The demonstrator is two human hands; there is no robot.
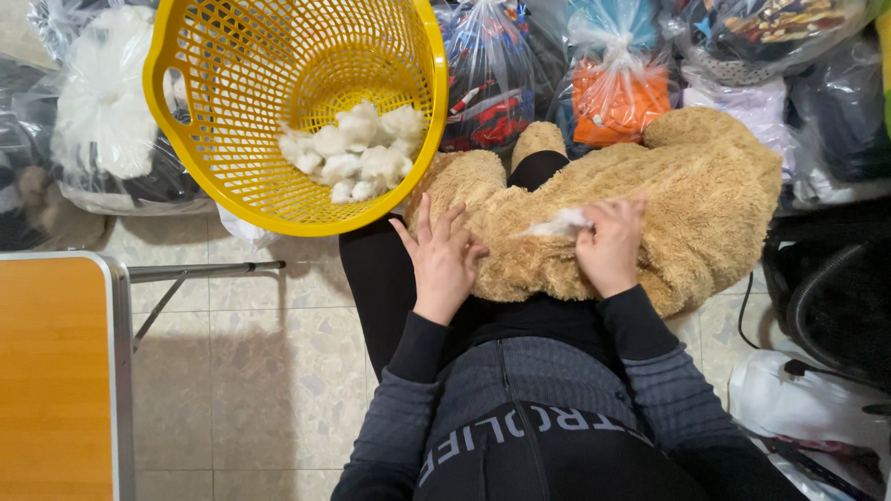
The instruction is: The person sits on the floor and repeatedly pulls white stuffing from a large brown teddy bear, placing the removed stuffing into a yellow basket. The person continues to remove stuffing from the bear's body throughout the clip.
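A tan plush toy (687,195) lies across my lap. My left hand (444,262) rests flat on its left part with the fingers spread, holding nothing. My right hand (611,246) pinches a tuft of white stuffing (561,223) that sticks out of the plush. A yellow plastic basket (232,139) is tilted toward me at the upper left, with several clumps of white stuffing (357,153) inside it.
A wooden folding table (51,371) with a metal frame stands at the left. Clear plastic bags (617,83) of fabric and toys line the back. A bag of white filling (102,93) sits behind the basket. A dark bag and cables (817,288) lie at the right on the tiled floor.
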